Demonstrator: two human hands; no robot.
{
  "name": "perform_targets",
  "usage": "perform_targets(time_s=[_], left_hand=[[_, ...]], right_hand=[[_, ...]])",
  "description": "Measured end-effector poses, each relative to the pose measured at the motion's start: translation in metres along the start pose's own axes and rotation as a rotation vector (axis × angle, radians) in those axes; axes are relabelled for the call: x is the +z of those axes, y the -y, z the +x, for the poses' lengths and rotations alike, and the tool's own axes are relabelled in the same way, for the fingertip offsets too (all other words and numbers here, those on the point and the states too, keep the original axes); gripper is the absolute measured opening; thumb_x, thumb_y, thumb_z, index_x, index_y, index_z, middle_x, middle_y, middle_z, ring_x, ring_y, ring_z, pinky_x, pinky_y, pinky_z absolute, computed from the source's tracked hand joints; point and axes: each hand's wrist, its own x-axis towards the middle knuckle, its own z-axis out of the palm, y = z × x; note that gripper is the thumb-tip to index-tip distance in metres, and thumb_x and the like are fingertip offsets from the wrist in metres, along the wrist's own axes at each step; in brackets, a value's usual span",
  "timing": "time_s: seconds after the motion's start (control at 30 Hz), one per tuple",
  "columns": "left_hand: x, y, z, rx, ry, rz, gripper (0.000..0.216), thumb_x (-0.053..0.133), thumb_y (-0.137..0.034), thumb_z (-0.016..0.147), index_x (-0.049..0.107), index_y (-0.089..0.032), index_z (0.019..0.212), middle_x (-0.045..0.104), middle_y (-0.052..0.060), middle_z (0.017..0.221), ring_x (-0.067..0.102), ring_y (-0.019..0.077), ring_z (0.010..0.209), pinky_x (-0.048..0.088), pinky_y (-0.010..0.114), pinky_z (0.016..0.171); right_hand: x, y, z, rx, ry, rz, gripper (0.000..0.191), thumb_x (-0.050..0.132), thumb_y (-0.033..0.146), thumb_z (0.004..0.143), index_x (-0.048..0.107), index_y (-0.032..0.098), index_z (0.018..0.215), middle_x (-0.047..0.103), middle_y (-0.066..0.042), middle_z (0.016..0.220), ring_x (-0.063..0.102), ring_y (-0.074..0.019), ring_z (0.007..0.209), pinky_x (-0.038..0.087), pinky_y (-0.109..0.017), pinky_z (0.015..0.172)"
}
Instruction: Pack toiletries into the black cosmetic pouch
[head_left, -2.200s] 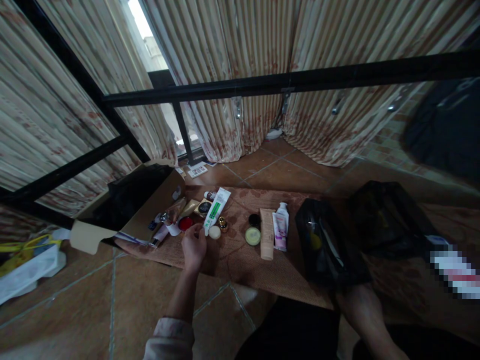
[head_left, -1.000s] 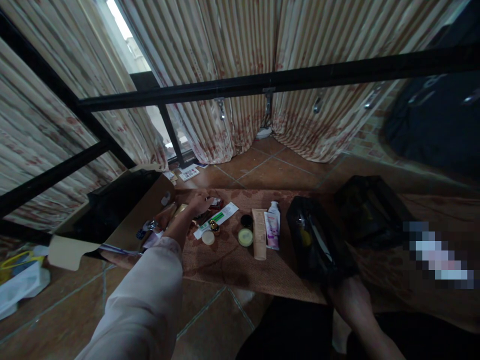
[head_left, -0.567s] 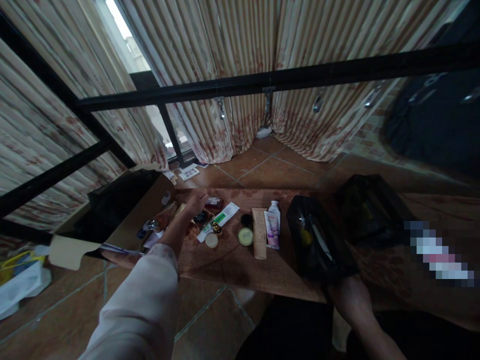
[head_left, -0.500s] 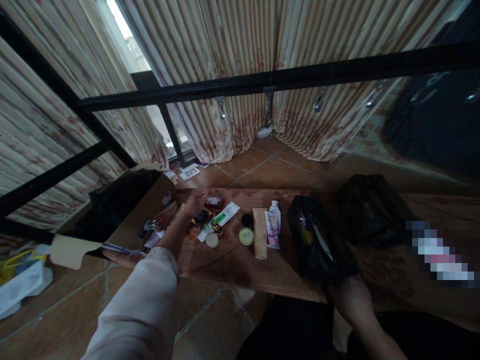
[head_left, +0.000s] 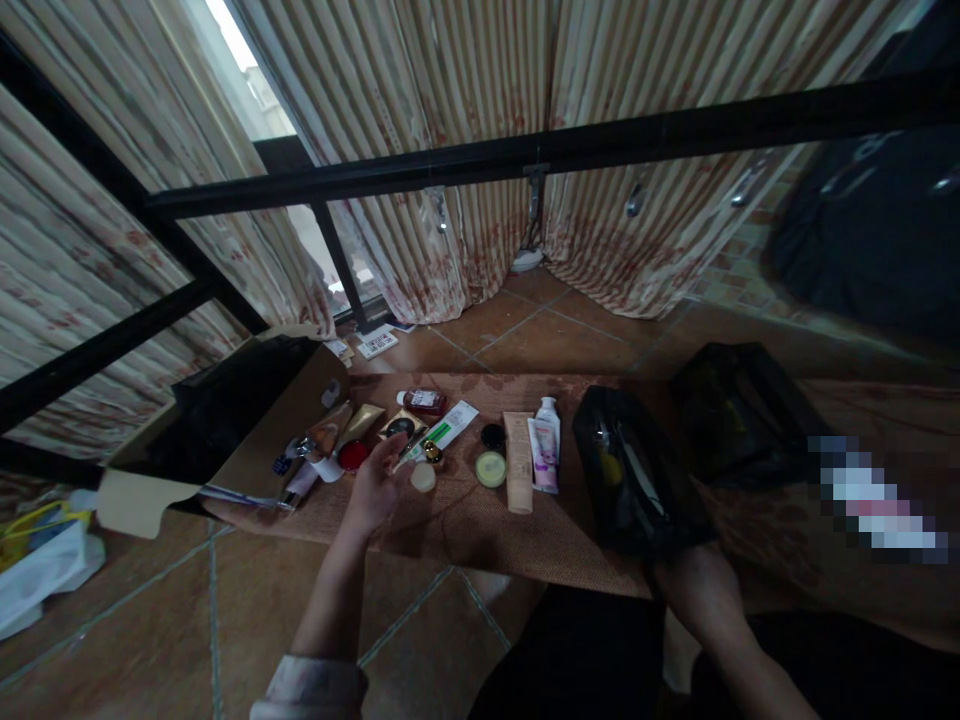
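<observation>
My left hand [head_left: 375, 490] is over the left part of the cloth-covered surface, fingers closed around something slim and dark that I cannot make out. Beside it are a round red lid [head_left: 352, 456], an open compact [head_left: 399, 428], a small gold-capped bottle [head_left: 433, 452] and a pale round disc [head_left: 423, 477]. A white and green packet [head_left: 454, 425] lies just beyond, near a red bottle with a white cap [head_left: 424, 402]. At the right, my right hand [head_left: 699, 585] grips the near end of a black see-through pouch [head_left: 637, 480]; its fingers are partly hidden.
Mid-surface lie a yellowish round jar [head_left: 491, 469], a beige tube [head_left: 518, 465] and a pink-white tube [head_left: 544, 455]. A cardboard box [head_left: 255, 430] holding something black stands left. A second dark pouch [head_left: 750, 415] sits right. A black rail [head_left: 480, 155] crosses before the curtains.
My left hand has drawn back toward me from among the cosmetics, uncovering the red lid, the compact and the red bottle's cap. My right hand stays at the pouch.
</observation>
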Motion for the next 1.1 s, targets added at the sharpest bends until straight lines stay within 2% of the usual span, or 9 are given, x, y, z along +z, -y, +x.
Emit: perform_targets(time_s=[0.13,0.23,0.33,0.47,0.6,0.7,0.8,0.93,1.1], left_hand=[[0.012,0.003,-0.015,0.089,-0.023,0.159,0.046,0.064,-0.038,0.075,0.06,-0.022,0.118,0.064,0.01,0.117,0.06,0.0259,0.107,0.048,0.04,0.092],[0.022,-0.003,-0.012,0.159,-0.036,0.324,0.047,0.068,-0.038,0.073,0.061,-0.023,0.117,0.065,0.01,0.115,0.057,0.0284,0.109,0.046,0.042,0.095],[0.033,-0.013,-0.003,0.192,-0.065,0.441,0.037,0.065,-0.039,0.077,0.064,-0.021,0.108,0.067,0.01,0.11,0.056,0.0297,0.11,0.044,0.042,0.097],[0.043,-0.02,0.003,0.156,-0.08,0.457,0.022,0.055,-0.036,0.084,0.066,-0.02,0.095,0.069,0.01,0.098,0.06,0.0275,0.101,0.046,0.039,0.09],[0.042,-0.024,0.006,0.097,-0.085,0.333,0.018,0.055,-0.036,0.083,0.065,-0.021,0.083,0.069,0.006,0.087,0.063,0.022,0.085,0.048,0.032,0.077],[0.035,-0.03,0.02,0.055,-0.165,0.264,0.021,0.056,-0.039,0.081,0.063,-0.02,0.077,0.068,0.003,0.079,0.062,0.0185,0.074,0.046,0.028,0.069],[0.03,-0.035,0.046,0.024,-0.226,0.316,0.025,0.053,-0.042,0.083,0.064,-0.019,0.082,0.069,0.004,0.081,0.062,0.0184,0.075,0.045,0.027,0.069],[0.033,-0.032,0.076,0.0,-0.165,0.384,0.021,0.055,-0.038,0.081,0.065,-0.02,0.085,0.07,0.006,0.084,0.064,0.0215,0.081,0.044,0.029,0.071],[0.041,-0.022,0.087,-0.064,-0.087,0.485,0.015,0.059,-0.033,0.076,0.065,-0.02,0.081,0.07,0.009,0.082,0.065,0.0259,0.084,0.043,0.031,0.071]], right_hand=[[-0.002,0.002,-0.001,-0.006,0.01,-0.028,0.043,0.045,0.02,0.082,0.062,0.004,0.118,0.061,-0.022,0.12,0.064,-0.0283,0.099,0.051,-0.035,0.081],[-0.005,0.005,0.0,-0.016,-0.022,-0.008,0.041,0.044,0.019,0.082,0.063,0.004,0.115,0.063,-0.022,0.115,0.064,-0.0284,0.1,0.05,-0.036,0.083],[-0.007,0.007,0.0,-0.013,-0.039,-0.002,0.041,0.044,0.017,0.082,0.062,0.005,0.117,0.065,-0.02,0.112,0.063,-0.0273,0.1,0.05,-0.035,0.084],[-0.008,0.008,0.0,-0.015,-0.037,-0.001,0.041,0.044,0.016,0.081,0.06,0.007,0.118,0.064,-0.019,0.112,0.062,-0.0269,0.103,0.049,-0.034,0.084],[-0.009,0.008,0.0,-0.011,-0.048,0.036,0.046,0.043,0.017,0.082,0.055,0.006,0.125,0.061,-0.02,0.118,0.062,-0.0272,0.103,0.05,-0.035,0.083],[-0.007,0.006,0.0,0.012,-0.003,0.015,0.043,0.043,0.019,0.082,0.058,0.003,0.119,0.064,-0.021,0.11,0.064,-0.0283,0.095,0.05,-0.036,0.078],[-0.005,0.003,0.0,-0.016,0.005,0.006,0.044,0.044,0.018,0.081,0.058,0.002,0.12,0.063,-0.022,0.113,0.063,-0.0295,0.097,0.05,-0.036,0.079],[-0.007,0.004,0.0,-0.033,-0.02,0.032,0.045,0.044,0.018,0.081,0.057,0.003,0.122,0.061,-0.023,0.117,0.062,-0.0297,0.101,0.05,-0.036,0.079],[-0.008,0.005,-0.001,-0.004,-0.004,0.006,0.036,0.043,0.017,0.081,0.065,0.003,0.105,0.065,-0.021,0.104,0.064,-0.028,0.094,0.05,-0.034,0.078]])
